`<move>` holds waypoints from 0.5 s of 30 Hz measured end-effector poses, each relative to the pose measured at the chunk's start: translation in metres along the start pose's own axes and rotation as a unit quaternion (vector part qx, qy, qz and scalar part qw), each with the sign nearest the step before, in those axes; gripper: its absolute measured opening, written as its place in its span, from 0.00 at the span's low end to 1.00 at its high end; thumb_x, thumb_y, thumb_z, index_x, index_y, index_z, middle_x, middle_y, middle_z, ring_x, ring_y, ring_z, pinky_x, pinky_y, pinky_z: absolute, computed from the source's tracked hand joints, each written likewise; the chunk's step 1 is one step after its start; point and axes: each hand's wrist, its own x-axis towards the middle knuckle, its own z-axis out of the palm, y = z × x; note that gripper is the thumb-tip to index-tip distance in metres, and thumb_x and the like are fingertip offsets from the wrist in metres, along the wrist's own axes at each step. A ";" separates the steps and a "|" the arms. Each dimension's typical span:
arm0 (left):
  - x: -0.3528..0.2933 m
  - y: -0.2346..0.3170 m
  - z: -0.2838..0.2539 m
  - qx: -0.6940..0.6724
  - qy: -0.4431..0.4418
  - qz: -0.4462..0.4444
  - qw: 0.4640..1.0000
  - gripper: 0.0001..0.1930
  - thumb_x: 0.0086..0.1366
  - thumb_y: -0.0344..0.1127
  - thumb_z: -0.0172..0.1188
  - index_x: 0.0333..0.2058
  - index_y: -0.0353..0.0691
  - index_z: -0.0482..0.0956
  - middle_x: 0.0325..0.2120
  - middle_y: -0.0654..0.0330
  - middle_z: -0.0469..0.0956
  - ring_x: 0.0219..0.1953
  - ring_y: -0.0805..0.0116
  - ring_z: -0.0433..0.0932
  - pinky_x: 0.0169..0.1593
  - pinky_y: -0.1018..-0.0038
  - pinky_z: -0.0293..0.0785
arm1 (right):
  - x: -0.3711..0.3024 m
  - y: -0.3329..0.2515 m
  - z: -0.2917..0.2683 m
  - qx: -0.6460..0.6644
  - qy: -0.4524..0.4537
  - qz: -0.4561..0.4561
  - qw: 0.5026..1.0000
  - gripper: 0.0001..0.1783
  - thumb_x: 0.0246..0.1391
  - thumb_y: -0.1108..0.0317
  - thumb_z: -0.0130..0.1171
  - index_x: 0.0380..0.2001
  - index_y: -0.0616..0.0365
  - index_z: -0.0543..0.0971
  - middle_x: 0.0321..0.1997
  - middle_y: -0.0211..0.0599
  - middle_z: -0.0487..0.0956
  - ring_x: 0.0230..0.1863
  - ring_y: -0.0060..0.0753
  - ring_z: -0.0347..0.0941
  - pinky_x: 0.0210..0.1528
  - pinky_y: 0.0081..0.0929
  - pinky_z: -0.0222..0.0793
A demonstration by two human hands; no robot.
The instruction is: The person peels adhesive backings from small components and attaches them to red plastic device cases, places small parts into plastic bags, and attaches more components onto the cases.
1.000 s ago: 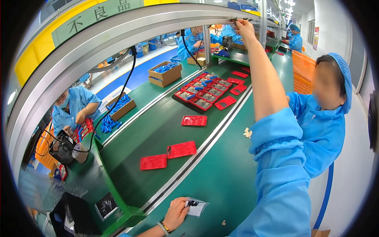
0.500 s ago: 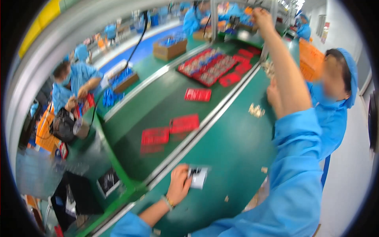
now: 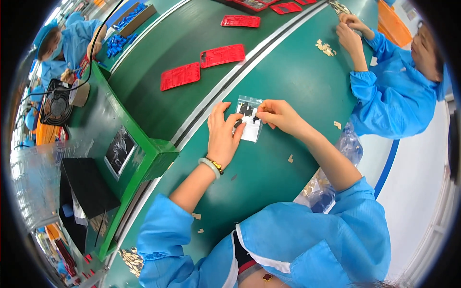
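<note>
A small clear zip bag (image 3: 250, 137) with a white backing lies flat on the green table. Black pieces (image 3: 246, 108) show at its far end. Spread over the bag's left edge is my left hand (image 3: 224, 134); its thumb and forefinger close about a small black part (image 3: 237, 124), while the other fingers stretch out. From the right, my right hand (image 3: 280, 116) reaches over the bag, thumb and finger pinching another small black part (image 3: 256, 118). Whether these parts are loose or attached to the bag is too small to tell.
Red trays (image 3: 223, 55) lie on the dark green conveyor (image 3: 144, 103) beyond a metal rail. Beige pieces (image 3: 325, 47) are scattered on the green table. A co-worker (image 3: 394, 91) works at the right. A green-framed bench (image 3: 161, 152), a fan (image 3: 58, 103) and another person stand left.
My right arm, stretched up toward the far right before, has come down to the bag and its fingers now pinch there. The view has tilted downward. My left hand stays at the bag.
</note>
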 end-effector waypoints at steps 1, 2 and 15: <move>-0.002 -0.001 -0.001 -0.001 -0.002 -0.002 1.000 0.12 0.55 0.31 0.64 0.38 0.39 0.75 0.53 0.49 0.63 0.60 0.47 0.57 0.61 0.55 0.54 | 0.000 -0.002 0.004 -0.026 0.010 0.016 0.999 0.07 0.56 0.67 0.55 0.31 0.61 0.75 0.23 0.26 0.73 0.21 0.13 0.64 0.21 0.16 0.57; -0.002 0.001 -0.001 -0.002 -0.004 0.002 1.000 0.12 0.55 0.31 0.64 0.38 0.39 0.75 0.53 0.49 0.63 0.60 0.47 0.57 0.61 0.55 0.54 | 0.001 -0.004 0.004 -0.055 0.018 0.033 0.998 0.07 0.55 0.68 0.56 0.30 0.61 0.75 0.20 0.25 0.71 0.20 0.13 0.63 0.21 0.16 0.56; 0.008 0.011 -0.012 0.086 -0.008 0.110 0.990 0.15 0.55 0.31 0.61 0.42 0.54 0.81 0.53 0.53 0.65 0.60 0.45 0.58 0.60 0.52 0.54 | 0.005 -0.012 0.014 -0.373 0.171 -0.035 0.911 0.19 0.40 0.56 0.67 0.32 0.53 0.74 0.24 0.40 0.79 0.29 0.46 0.77 0.31 0.38 0.71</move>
